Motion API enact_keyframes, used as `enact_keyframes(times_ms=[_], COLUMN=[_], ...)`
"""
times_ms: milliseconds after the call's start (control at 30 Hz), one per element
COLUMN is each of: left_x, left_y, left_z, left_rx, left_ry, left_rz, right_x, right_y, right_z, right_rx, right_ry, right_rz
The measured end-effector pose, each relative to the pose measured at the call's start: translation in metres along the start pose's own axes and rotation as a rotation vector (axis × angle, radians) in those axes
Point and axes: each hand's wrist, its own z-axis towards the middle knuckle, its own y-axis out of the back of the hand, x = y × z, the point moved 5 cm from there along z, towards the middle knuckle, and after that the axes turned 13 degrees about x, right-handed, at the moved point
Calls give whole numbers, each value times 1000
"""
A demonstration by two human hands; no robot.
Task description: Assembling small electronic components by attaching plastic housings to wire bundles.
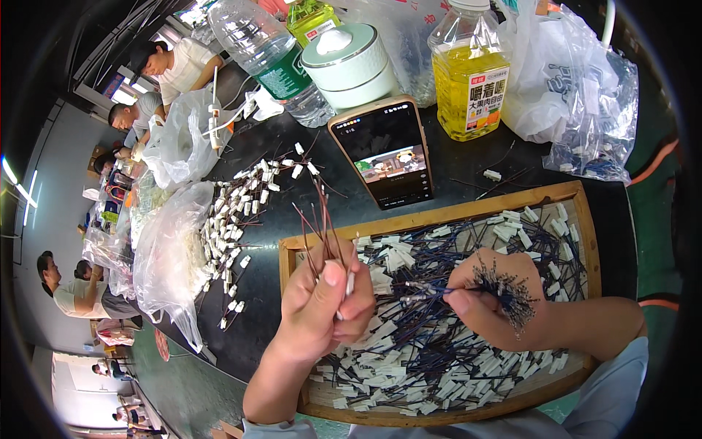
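Observation:
My left hand (318, 304) is closed on several thin reddish-brown wires (322, 216), pinched under the thumb, and a slim white piece shows at its fingers. To its right, my right hand (497, 300) grips a thick bundle of dark wires (515, 294) with fine metal tips fanning out. A few wire ends also stick out past its thumb toward the left hand. Both hands hang over a shallow wooden tray (439, 214). Dark wires with white connectors (439, 366) lie heaped in it.
A lit phone (384, 154) leans upright against a pale green lidded container (349, 77) behind the tray. More white connectors on brown wires (238, 208) are piled left. Bottles, including a yellow drink (468, 80), and plastic bags (172, 245) surround the table. Several people sit farther left.

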Motion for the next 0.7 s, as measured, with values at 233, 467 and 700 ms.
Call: enact_keyframes(times_ms=[233,467,700], left_x=[4,5,4], left_y=[-15,-25,-27], left_z=[-5,-7,-7], left_rx=[45,32,29], left_ry=[59,23,33], left_rz=[79,223,311], right_x=[6,4,2], right_y=[-2,-1,-3], right_z=[0,0,-1], right_rx=[-7,25,106], right_ry=[61,201,250], right_rz=[27,52,-14])
